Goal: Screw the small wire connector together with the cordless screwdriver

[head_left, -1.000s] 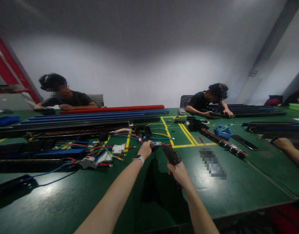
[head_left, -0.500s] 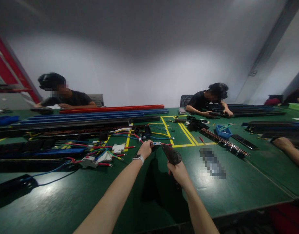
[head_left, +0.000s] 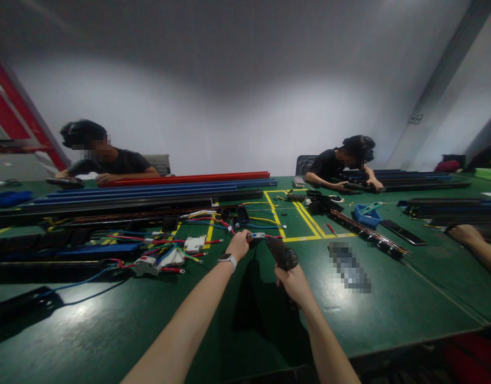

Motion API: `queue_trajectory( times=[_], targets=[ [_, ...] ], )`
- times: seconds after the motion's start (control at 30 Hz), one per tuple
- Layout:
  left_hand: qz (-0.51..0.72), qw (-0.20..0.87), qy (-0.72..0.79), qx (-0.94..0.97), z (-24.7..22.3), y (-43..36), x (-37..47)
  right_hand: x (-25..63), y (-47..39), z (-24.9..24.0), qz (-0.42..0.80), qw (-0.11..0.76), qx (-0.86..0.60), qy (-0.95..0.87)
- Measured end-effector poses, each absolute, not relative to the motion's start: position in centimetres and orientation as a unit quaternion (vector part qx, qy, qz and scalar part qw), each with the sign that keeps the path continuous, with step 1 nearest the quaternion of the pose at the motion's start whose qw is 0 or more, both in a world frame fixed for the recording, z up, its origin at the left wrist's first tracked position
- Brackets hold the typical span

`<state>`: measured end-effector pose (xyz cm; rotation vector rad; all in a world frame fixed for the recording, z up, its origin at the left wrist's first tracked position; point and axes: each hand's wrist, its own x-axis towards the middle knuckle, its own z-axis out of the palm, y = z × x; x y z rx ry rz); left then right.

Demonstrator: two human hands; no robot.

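Note:
My left hand, with a watch on the wrist, is closed on a small white-and-blue electrical part. That part has wires running from it. My right hand is wrapped round the grip of a black cordless screwdriver. Its front end points forward and left at the part's right side, close to a red wire. Whether the bit touches the part is too small to tell. Just left of my left hand lie white breaker-like blocks with red, blue and yellow-green wires.
Long blue and black rails and a red rail lie on the green table. A blue bin, a black strip with copper bars and a pixelated flat object lie to the right. Co-workers sit opposite; another's hand reaches in at right.
Both of my hands, the screwdriver and the electrical part stay almost in place. The co-worker at the left has shifted very slightly.

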<state>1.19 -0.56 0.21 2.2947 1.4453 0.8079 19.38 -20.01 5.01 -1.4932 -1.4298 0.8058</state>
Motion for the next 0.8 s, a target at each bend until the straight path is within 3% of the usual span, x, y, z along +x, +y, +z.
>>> queue_trajectory(
  times=[0.53, 0.8],
  targets=[
    [0.258, 0.088, 0.517, 0.812, 1.4, -1.7, 1.1, 19.3, -20.0, 5.1, 0.329, 0.444, -0.603, -0.575],
    [0.251, 0.103, 0.521, 0.81, 1.7, -1.8, 1.2, 19.3, -20.0, 5.3, 0.332, 0.442, -0.607, -0.571]
  ],
)
